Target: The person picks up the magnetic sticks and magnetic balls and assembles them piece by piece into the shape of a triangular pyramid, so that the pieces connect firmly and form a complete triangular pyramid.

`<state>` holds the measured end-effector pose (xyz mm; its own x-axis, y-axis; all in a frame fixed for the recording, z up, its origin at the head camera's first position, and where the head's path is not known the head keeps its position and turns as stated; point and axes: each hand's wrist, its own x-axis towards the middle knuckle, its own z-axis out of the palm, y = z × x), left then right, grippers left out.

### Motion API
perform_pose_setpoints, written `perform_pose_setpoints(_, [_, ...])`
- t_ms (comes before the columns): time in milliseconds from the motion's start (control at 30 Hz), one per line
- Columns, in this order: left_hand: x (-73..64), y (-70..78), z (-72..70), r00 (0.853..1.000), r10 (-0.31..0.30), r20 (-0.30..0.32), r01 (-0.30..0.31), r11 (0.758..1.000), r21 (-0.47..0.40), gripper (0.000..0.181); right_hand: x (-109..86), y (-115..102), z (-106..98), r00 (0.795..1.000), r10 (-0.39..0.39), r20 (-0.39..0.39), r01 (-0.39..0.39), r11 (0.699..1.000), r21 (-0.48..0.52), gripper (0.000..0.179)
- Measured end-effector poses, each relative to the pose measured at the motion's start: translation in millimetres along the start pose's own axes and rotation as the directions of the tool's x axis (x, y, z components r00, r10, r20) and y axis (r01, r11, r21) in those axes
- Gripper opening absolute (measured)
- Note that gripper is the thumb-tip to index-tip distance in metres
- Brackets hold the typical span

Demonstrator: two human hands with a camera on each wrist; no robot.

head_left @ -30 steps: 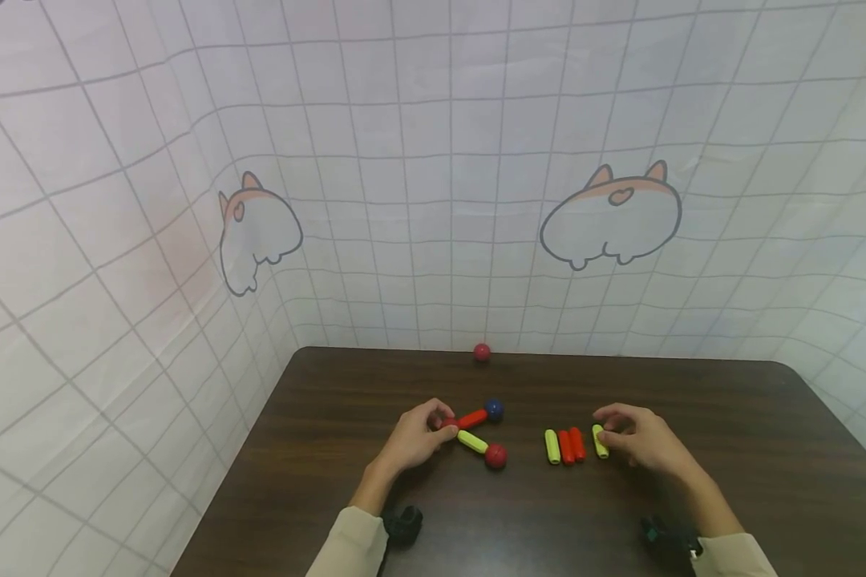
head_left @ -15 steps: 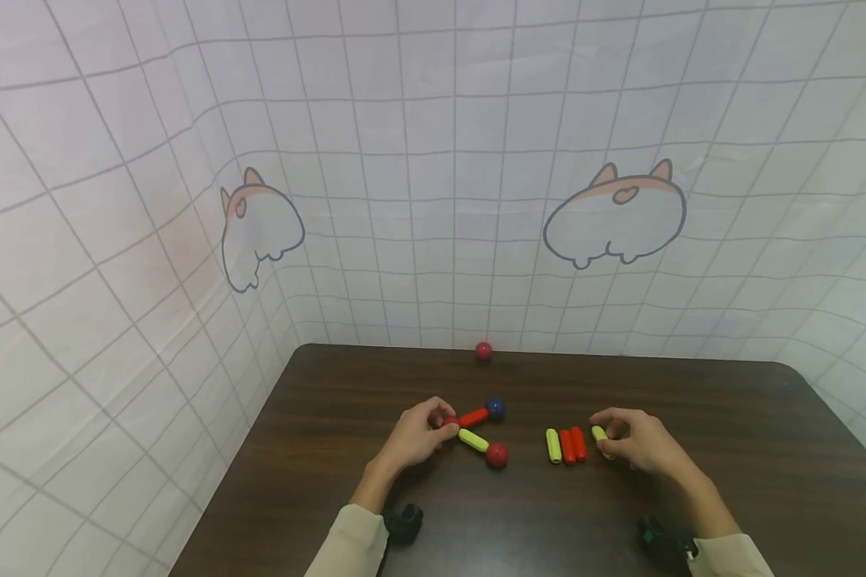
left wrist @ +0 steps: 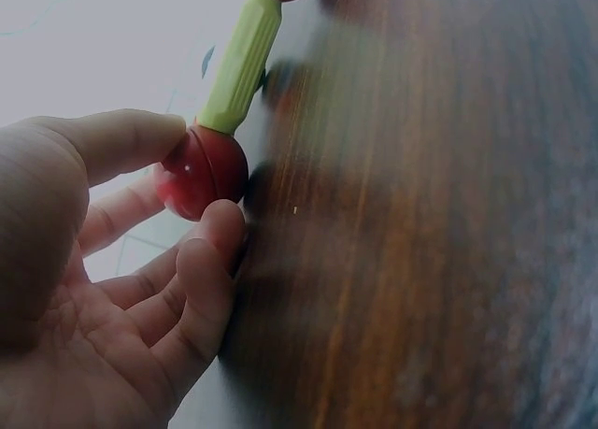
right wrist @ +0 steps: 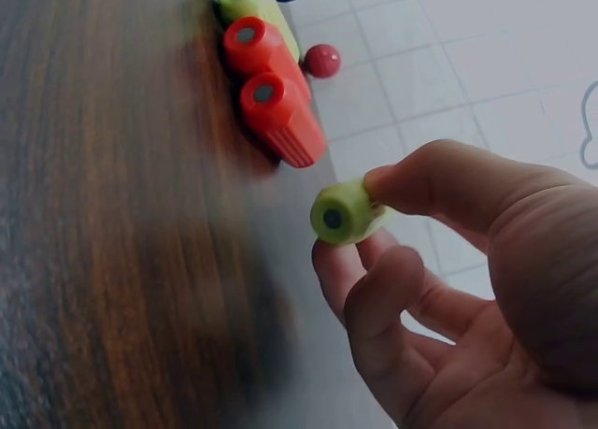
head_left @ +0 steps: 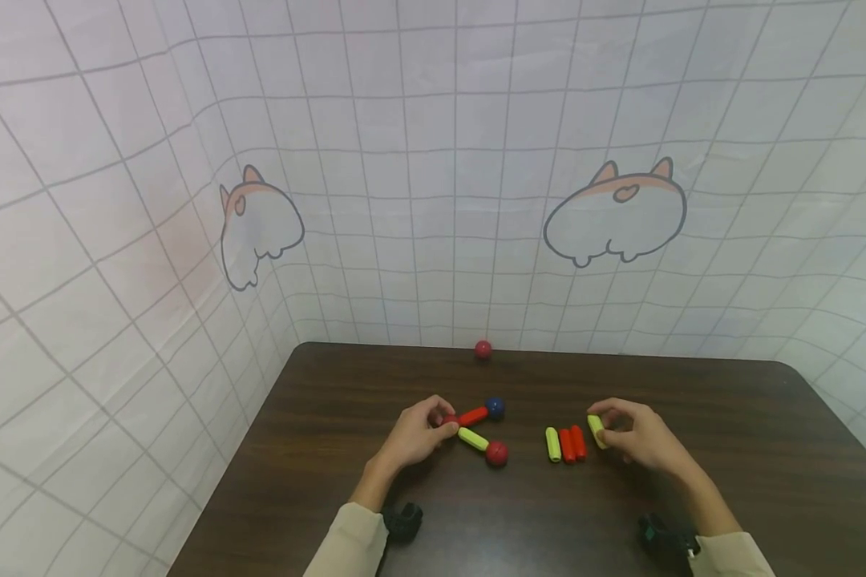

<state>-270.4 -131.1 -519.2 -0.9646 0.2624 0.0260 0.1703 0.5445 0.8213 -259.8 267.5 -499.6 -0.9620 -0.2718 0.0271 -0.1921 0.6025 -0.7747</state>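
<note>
**Pinching on the left, pinching on the right!**

Starting at far left, with a dog drawing (head_left: 262,228) on the grid-patterned cloth (head_left: 433,120). Along to the left sleeve (head_left: 350,541), pale and long, then up to the left grip (head_left: 413,437): narrow, holding the held red ball (left wrist: 201,177) between thumb and fingers, low over the dark worktop (head_left: 534,521). Out from that ball, spreading like a V: the joined red stick (head_left: 472,417), angled away towards the blue ball (head_left: 495,407) at its far end, and the joined lime stick (head_left: 473,438), slanting nearer to the front, with the near red ball (head_left: 496,453) on its tip. Well behind them, right by the back edge: the far red ball (head_left: 483,349), alone.

Moving right, into a short row, lying side by side: the loose lime stick (head_left: 552,445) first, then the two red sticks (head_left: 566,445), close together. Just beyond, the pinched lime stick (right wrist: 350,205), tilted, showing a dark disc in its end to the right wrist camera. Held there by the right grip (head_left: 638,437), narrow too, thumb on one side and fingers on the other. Touching the worktop or lifted? Impossible to tell. Finishing at the right sleeve (head_left: 732,554), also pale, low at the front.
</note>
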Motion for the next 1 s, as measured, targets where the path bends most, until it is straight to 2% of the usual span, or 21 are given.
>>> perform_pose_setpoints(233, [-1.2,2.1,-1.1,1.000,0.004,0.002,-0.004,1.000,0.000,0.018,0.3,-2.9,-1.0,0.998,-0.047,0.031,0.044,0.994,0.098,0.036])
perform_pose_setpoints(567, [-1.1,2.3,-0.9,1.000,0.008,0.005,-0.008,1.000,0.003,0.017,2.9,-16.8,5.8,0.994,-0.110,0.010,0.107,0.985,0.132,0.034])
perform_pose_setpoints(800, [-0.2,2.4,-1.6,1.000,0.006,0.011,-0.006,1.000,-0.004,0.017,11.1,-33.2,18.4,0.991,-0.126,0.033,0.117,0.972,0.202,0.036])
perform_pose_setpoints(1000, [-0.3,0.5,-0.9,1.000,-0.003,0.009,0.003,1.000,0.000,0.018,24.1,-44.0,34.5,0.988,-0.149,0.031,0.140,0.970,0.196,0.032])
